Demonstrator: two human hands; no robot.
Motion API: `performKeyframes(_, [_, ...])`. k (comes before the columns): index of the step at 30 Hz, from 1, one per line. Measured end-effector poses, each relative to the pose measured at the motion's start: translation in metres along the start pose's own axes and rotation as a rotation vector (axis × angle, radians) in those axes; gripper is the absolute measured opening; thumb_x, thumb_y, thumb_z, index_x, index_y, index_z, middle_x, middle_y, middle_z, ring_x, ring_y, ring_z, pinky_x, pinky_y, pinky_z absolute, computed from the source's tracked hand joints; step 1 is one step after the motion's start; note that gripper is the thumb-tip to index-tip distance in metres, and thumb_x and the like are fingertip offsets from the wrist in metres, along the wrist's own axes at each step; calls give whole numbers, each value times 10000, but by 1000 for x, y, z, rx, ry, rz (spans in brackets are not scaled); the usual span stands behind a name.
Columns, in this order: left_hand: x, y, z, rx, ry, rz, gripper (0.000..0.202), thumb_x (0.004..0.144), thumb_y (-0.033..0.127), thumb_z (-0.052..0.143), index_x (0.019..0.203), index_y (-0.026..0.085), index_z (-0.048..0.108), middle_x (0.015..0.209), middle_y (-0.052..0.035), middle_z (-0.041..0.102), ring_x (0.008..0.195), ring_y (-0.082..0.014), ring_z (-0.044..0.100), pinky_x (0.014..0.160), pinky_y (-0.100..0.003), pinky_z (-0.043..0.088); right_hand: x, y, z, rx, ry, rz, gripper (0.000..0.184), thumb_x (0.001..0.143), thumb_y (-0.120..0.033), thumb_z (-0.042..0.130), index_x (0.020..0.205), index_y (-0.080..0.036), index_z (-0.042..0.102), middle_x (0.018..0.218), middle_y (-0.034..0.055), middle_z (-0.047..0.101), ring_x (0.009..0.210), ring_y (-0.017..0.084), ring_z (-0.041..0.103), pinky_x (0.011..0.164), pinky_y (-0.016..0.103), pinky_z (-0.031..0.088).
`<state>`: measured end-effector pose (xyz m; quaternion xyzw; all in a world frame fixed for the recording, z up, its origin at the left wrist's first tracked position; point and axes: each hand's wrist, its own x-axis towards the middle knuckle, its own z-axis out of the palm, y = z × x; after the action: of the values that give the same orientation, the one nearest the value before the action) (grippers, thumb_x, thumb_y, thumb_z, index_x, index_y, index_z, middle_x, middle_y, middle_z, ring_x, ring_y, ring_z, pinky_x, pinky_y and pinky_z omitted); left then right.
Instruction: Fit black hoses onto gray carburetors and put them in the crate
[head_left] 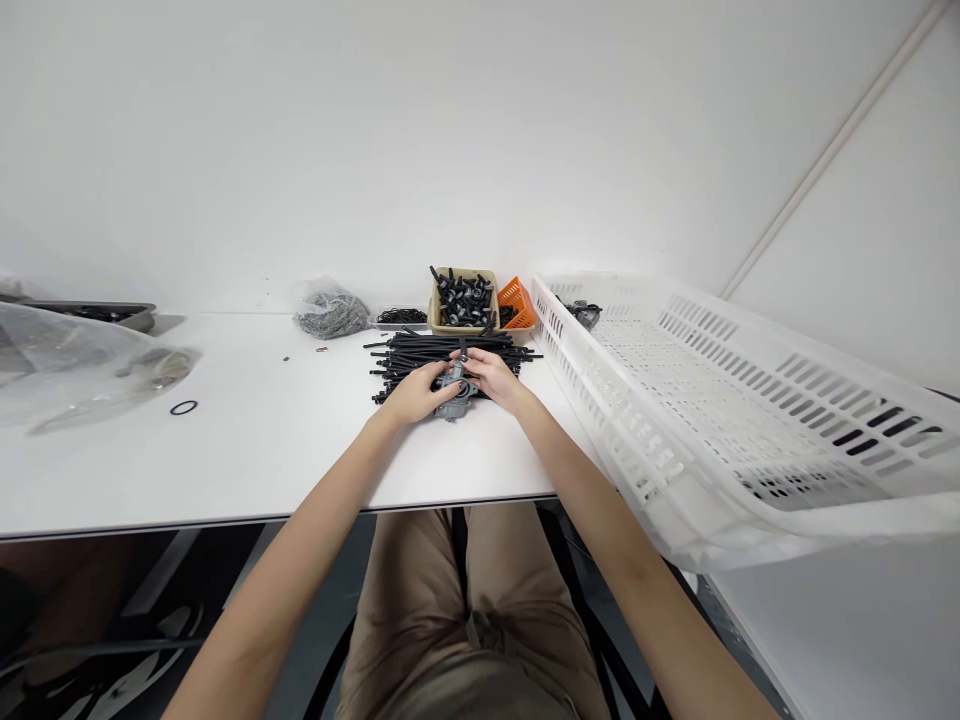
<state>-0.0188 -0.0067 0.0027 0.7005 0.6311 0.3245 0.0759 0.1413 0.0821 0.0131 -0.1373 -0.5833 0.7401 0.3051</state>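
Note:
Both hands meet at the table's middle around a grey cast-metal part that looks like a small carburetor. My left hand grips it from the left, and my right hand holds it from the upper right. A black ring sits on the part, partly hidden by my fingers. Directly behind and under the hands lies a heap of black rods or tubes, running roughly side to side.
Behind the heap stand a tan tray of black fittings and an orange basket. A large white perforated crate overhangs the table's right side. To the left are a bag of grey parts, a black O-ring and clear plastic sheeting.

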Motion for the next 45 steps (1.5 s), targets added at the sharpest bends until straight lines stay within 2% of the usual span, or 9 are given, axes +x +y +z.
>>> performKeyframes(13, [0, 1, 0, -5, 3, 4, 506, 828, 549, 479, 1126, 167, 623, 1119, -106, 665, 973, -283, 617, 900, -406, 457, 1, 2, -1, 2, -5, -6, 188, 727, -244, 686, 913, -214, 681, 903, 19, 693, 896, 156, 625, 817, 277, 471])
performKeyframes(25, [-1, -1, 1, 15, -3, -8, 563, 833, 571, 468, 1187, 153, 597, 1173, -120, 647, 1042, -298, 602, 912, -408, 453, 2, 2, -2, 13, -13, -3, 178, 737, -224, 674, 915, -213, 680, 908, 18, 694, 899, 154, 628, 828, 280, 465])
performKeyframes(45, [-1, 0, 1, 24, 1, 0, 551, 838, 573, 461, 1157, 149, 609, 1140, -116, 659, 1001, -291, 614, 890, -404, 462, 0, 1, 0, 21, -10, 6, 168, 757, -192, 643, 920, -204, 682, 899, 14, 691, 890, 144, 627, 815, 263, 464])
